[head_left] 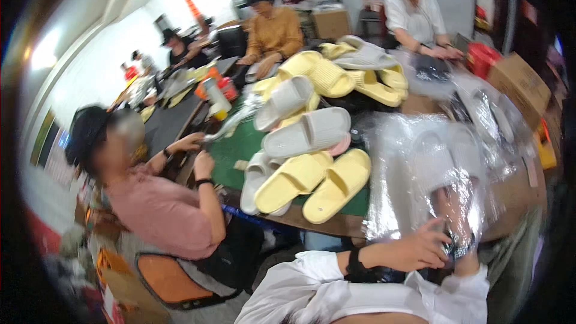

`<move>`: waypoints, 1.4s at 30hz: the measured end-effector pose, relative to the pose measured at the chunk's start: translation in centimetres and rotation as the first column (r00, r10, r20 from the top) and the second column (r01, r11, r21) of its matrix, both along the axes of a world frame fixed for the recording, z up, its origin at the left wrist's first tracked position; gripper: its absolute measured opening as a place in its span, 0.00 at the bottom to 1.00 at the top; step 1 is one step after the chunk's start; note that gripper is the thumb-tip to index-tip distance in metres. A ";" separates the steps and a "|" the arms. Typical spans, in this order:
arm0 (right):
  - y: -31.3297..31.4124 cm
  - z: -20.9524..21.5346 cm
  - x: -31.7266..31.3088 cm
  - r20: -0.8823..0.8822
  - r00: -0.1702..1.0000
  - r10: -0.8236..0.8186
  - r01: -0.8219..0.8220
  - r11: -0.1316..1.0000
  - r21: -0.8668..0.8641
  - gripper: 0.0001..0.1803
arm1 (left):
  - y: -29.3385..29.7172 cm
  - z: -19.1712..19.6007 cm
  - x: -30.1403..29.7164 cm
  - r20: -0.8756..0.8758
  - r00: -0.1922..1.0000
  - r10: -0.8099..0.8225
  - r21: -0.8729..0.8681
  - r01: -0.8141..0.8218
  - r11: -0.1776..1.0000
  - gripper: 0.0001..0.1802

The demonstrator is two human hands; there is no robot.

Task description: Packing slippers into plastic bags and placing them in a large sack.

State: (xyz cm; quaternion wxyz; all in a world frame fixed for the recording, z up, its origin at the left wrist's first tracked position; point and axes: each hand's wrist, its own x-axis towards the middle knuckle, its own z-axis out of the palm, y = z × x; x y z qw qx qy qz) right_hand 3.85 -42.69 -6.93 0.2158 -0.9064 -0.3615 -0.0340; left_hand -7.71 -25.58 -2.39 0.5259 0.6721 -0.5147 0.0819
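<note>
A pair of light grey slippers lies inside a clear plastic bag at the table's near right. My right hand reaches into the bag at the slippers' heel end; glare and film hide its fingers. At the bag's mouth, my left hand has its fingers curled at the film's edge and appears to pinch it. To the left, a loose heap of slippers includes two yellow slippers, a grey slipper and several more yellow and grey ones behind.
A person in a pink shirt works at the left edge of the green-topped table. Across it, a person in white handles something dark. Bagged grey slippers and a cardboard box are at right; an orange-seated chair stands lower left.
</note>
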 end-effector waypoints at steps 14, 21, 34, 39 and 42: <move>1.7 -1.2 -4.8 0.121 0.974 -0.193 0.178 0.976 0.125 0.29 | 2.1 -1.0 1.0 0.110 0.834 0.541 0.192 -0.552 0.811 0.11; 2.8 0.3 -11.7 -0.752 0.550 0.365 0.326 0.735 0.595 0.23 | 1.7 0.5 0.9 -0.238 0.762 0.602 0.110 -0.595 0.796 0.07; 5.7 -2.9 -8.3 0.138 0.968 -0.210 0.137 0.903 0.407 0.26 | 1.1 1.8 1.2 -0.062 0.853 0.518 0.122 -0.509 0.852 0.06; 4.6 -0.4 -5.8 0.126 0.976 -0.177 0.055 0.763 0.644 0.19 | 0.6 7.6 0.1 0.038 0.943 0.330 0.131 -0.332 0.934 0.10; 1.6 4.9 -4.9 0.332 0.862 -0.383 0.144 0.812 0.565 0.10 | 1.0 11.8 -0.9 -0.332 0.907 -0.258 -0.145 0.221 0.964 0.16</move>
